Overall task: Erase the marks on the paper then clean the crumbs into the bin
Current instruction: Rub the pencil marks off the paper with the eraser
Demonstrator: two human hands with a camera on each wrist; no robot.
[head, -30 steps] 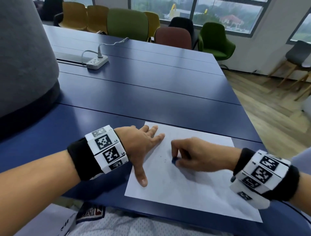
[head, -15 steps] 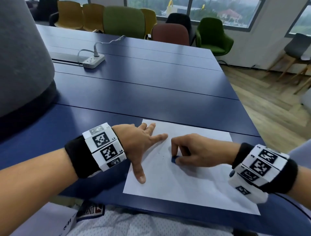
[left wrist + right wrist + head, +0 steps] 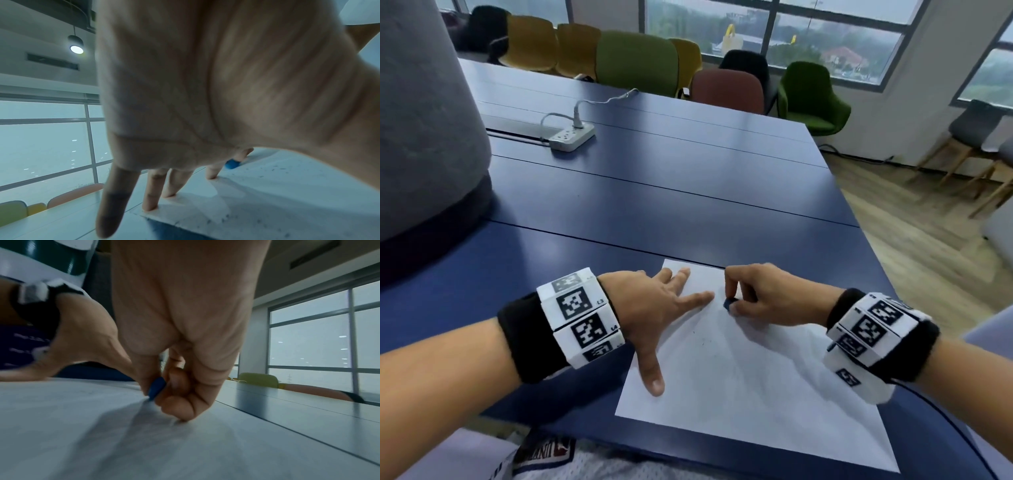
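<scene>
The paper (image 3: 750,383) is pinned to the surface (image 3: 654,212) by the spread left hand (image 3: 654,308); the blue eraser (image 3: 729,304), pinched in the right hand (image 3: 767,294), is best rubbed in short, light strokes.

This is an office meeting room. A long dark blue conference table (image 3: 688,178) made of joined panels stretches away ahead of the left hand (image 3: 650,308) and right hand (image 3: 767,298). Beyond the left hand, a white plastic power strip (image 3: 571,136) with a plugged-in cable lies on it. Past the far edge stands a row of upholstered shell chairs in mustard, olive green (image 3: 637,61), rust and dark green (image 3: 811,92). Behind them run tall dark-framed windows (image 3: 825,34). To the right of the right hand is wood-plank flooring (image 3: 914,233) with grey wooden-legged chairs (image 3: 976,130). A round pendant ceiling lamp (image 3: 76,45) hangs overhead.
</scene>
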